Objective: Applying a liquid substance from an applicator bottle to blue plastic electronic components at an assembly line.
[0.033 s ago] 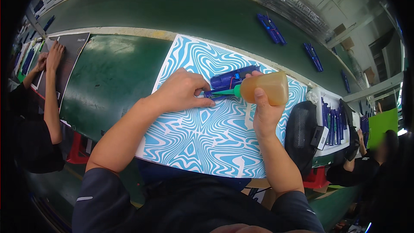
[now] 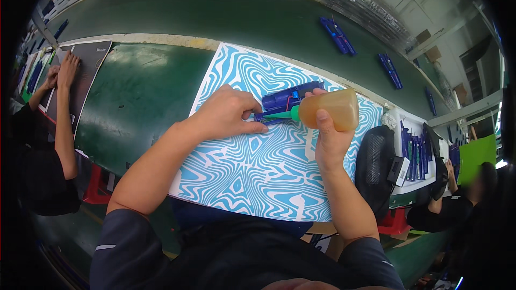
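Observation:
My right hand (image 2: pixel 331 145) is wrapped round a squeeze bottle (image 2: pixel 336 108) of cloudy amber liquid, tilted nearly flat. Its long green nozzle (image 2: pixel 282 114) points left, the tip lying over a slim blue plastic housing (image 2: pixel 275 120). Thumb and fingers of my left hand (image 2: pixel 231 111) pinch the left end of that housing. Just beyond it lies a second, wider blue housing half (image 2: pixel 285 95), with a red wire and a small bright blue part inside. Both rest on a blue-and-white swirl-patterned mat (image 2: pixel 242 177). Whether liquid leaves the nozzle is too small to tell.
Blue housings (image 2: pixel 338 36) lie along the green surface beyond the ledge. A white tray (image 2: pixel 419 182) with several blue housings stands at right, beside a black mesh case (image 2: pixel 374 158). Co-workers' hands (image 2: pixel 67 70) show at far left and right. Clear plastic trays (image 2: pixel 365 8) are stacked at the back.

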The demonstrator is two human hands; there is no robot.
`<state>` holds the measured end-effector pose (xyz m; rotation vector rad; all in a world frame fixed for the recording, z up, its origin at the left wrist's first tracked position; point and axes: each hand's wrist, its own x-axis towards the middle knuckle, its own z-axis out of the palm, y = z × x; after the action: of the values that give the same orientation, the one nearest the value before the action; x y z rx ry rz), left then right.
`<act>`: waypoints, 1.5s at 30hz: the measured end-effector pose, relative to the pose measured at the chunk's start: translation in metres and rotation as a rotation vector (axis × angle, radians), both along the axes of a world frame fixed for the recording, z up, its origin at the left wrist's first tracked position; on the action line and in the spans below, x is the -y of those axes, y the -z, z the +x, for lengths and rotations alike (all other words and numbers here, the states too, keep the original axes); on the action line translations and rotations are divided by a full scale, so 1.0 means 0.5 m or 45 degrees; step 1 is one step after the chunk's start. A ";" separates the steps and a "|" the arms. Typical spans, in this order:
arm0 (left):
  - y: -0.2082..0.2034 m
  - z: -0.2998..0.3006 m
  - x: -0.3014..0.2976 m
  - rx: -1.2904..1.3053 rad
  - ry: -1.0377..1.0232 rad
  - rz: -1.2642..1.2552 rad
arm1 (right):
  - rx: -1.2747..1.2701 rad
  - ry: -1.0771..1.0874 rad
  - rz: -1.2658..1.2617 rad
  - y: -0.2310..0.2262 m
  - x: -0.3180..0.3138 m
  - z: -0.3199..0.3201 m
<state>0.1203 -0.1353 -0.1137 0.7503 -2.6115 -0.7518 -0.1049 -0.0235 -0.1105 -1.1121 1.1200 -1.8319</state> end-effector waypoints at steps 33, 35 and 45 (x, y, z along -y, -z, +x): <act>-0.007 -0.008 -0.025 -0.052 -0.073 -0.113 | 0.546 0.113 0.190 -0.027 0.015 -0.058; -0.001 -0.010 -0.023 -0.237 -0.013 -0.282 | 0.388 0.143 0.184 -0.031 0.011 -0.054; 0.005 -0.015 -0.025 -0.310 0.029 -0.376 | 0.177 0.146 0.138 -0.028 0.006 -0.024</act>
<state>0.1126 -0.1230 -0.1161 0.5092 -2.4368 -0.4182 -0.1171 -0.0265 -0.0967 -0.8608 1.2066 -1.8815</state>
